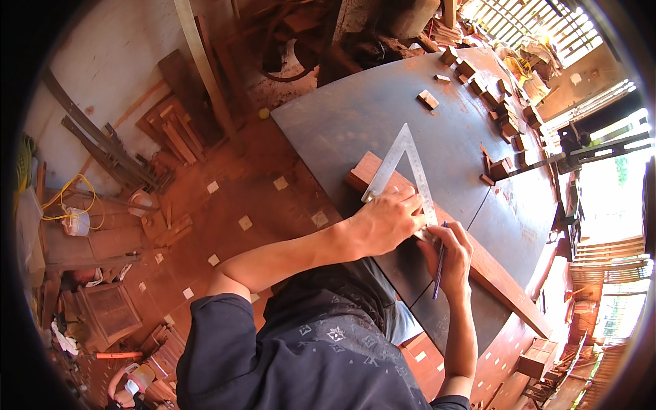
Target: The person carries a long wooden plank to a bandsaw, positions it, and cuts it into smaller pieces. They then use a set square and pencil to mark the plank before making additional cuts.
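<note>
Closest to the lens is a dark patterned shirt (321, 348), its sleeve rolled at the shoulder, with both bare forearms reaching out from it over the worktop (355, 116), a big dark sheet dusted with reddish sawdust. On that worktop lies a long reddish wooden board (502, 280), running from near the middle toward the right edge. Across its upper end rests a triangular metal set square (403, 160), its point aimed away from the person. Left hand (386, 222) lies flat over the square's lower edge, fingers (403, 201) spread narrow and pressed down on the metal, pinning it against the board. Right hand (451, 253) sits just beside it, touching the board, its fingers closed round a slim dark pencil (439, 266) whose tip meets the square's edge. Farther off, small wood blocks (502, 113) are scattered along the worktop's far right side, and one block (428, 99) sits alone nearer the middle. Off to the left, on the tiled floor (225, 212), stand stacked timber offcuts (174, 133) and a coil of yellow cord (72, 198).
</note>
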`<act>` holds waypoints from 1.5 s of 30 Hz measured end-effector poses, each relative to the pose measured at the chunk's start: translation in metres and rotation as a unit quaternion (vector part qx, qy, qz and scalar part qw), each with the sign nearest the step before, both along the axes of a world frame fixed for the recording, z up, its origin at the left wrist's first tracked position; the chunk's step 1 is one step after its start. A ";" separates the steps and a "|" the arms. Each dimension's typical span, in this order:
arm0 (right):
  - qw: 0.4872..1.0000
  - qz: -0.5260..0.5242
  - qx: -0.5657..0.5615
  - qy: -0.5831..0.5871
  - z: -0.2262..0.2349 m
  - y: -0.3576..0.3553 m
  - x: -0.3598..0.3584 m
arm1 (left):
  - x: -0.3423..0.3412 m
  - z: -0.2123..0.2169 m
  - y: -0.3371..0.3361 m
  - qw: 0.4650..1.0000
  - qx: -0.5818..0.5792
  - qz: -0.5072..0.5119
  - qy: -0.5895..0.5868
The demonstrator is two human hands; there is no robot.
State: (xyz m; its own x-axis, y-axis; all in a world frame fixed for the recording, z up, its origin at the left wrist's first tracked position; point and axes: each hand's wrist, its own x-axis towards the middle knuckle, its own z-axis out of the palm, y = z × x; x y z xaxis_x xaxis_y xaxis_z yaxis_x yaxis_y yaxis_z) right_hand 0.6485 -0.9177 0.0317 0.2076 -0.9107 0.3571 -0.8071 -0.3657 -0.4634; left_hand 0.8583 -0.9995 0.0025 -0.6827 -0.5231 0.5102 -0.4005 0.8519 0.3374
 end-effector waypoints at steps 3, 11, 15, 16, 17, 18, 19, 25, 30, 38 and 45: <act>1.000 -0.003 0.029 0.009 0.007 -0.004 0.001 | -0.001 -0.010 -0.004 1.000 0.003 -0.005 0.019; 0.972 0.014 0.156 -0.174 0.052 -0.076 -0.009 | 0.006 -0.006 -0.010 0.995 0.064 -0.070 0.033; 0.943 0.053 0.232 -0.234 0.049 -0.120 0.031 | 0.006 -0.008 -0.011 0.997 0.037 -0.062 0.021; 0.941 0.053 0.249 -0.222 0.049 -0.128 0.041 | 0.006 -0.009 -0.012 0.997 0.038 -0.065 0.027; 0.945 0.056 0.257 -0.193 0.050 -0.134 0.050 | 0.004 -0.012 -0.013 0.996 0.039 -0.069 0.033; 0.947 0.062 0.267 -0.166 0.049 -0.140 0.060 | 0.004 -0.014 -0.014 0.996 0.042 -0.070 0.038; 0.949 0.066 0.275 -0.137 0.050 -0.145 0.068 | 0.004 -0.014 -0.014 0.995 0.046 -0.076 0.047; 0.946 0.096 0.308 -0.037 0.048 -0.164 0.087 | 0.005 -0.016 -0.015 0.990 0.076 -0.097 0.062; 0.943 0.125 0.308 -0.033 0.044 -0.168 0.083 | 0.003 -0.011 -0.016 0.988 0.099 -0.097 0.069; 0.950 0.136 0.281 -0.021 0.042 -0.172 0.084 | 0.004 -0.013 -0.020 0.986 0.122 -0.101 0.052; 0.948 0.109 0.274 -0.119 0.034 -0.185 0.072 | 0.004 -0.010 -0.019 0.987 0.129 -0.091 0.013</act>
